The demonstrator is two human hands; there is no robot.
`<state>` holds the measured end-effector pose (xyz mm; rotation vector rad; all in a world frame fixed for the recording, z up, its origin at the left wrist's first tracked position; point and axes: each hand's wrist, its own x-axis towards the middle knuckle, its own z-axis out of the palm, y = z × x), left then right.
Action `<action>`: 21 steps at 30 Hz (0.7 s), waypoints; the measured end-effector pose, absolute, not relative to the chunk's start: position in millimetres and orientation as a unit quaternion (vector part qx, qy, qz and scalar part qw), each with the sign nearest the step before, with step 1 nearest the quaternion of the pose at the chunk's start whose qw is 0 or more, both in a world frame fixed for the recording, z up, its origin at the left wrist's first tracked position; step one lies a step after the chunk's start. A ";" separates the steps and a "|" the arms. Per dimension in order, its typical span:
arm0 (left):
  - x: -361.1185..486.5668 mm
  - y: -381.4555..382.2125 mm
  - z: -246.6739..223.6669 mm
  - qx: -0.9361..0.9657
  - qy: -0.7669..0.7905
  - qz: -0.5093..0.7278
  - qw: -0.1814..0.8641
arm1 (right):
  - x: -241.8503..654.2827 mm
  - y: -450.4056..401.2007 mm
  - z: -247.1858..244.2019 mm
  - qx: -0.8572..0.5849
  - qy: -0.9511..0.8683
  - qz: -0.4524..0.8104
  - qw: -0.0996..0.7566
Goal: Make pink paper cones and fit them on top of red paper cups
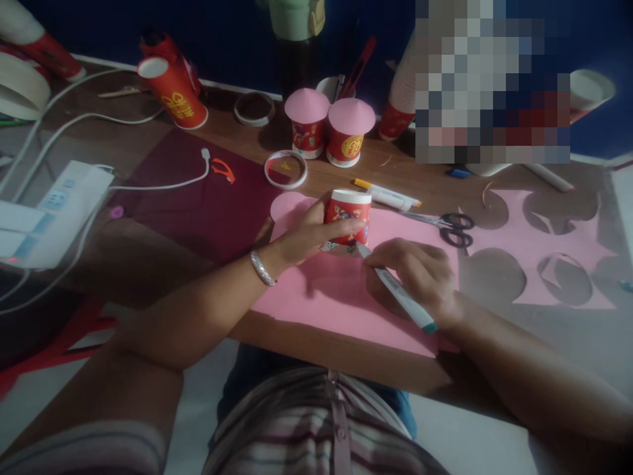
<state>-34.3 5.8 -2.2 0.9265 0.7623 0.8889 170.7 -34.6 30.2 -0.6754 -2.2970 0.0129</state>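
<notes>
My left hand (309, 236) is wrapped round a small red paper cup (350, 212) above a pink sheet (321, 297), its fingers closed on the cup's side. A pale band with dark green drawn marks runs along the cup's lower edge. My right hand (413, 274) grips a white marker (408, 303) with a green end; its tip is at the cup's lower right edge. Two red cups with pink cone tops, one on the left (306, 132) and one on the right (345, 142), stand behind.
Black-handled scissors (455, 229) and an orange-and-white marker (388, 194) lie behind the pink sheet. Cut pink scraps (534, 247) are at right. A white power strip (64, 214) with cables is at left. Paper rings (285, 169) and a tall red cup (173, 92) stand farther back.
</notes>
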 end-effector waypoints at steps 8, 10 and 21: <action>-34.1 6.8 -4.6 0.423 0.351 0.408 0.729 | 170.4 -35.7 29.1 -0.263 -0.891 0.009 0.369; -34.4 6.6 -4.5 0.423 0.349 0.408 0.729 | 170.2 -36.0 28.8 -0.261 -0.892 0.009 0.370; -33.7 6.2 -3.5 0.424 0.347 0.408 0.731 | 171.3 -34.9 29.7 -0.255 -0.894 0.009 0.368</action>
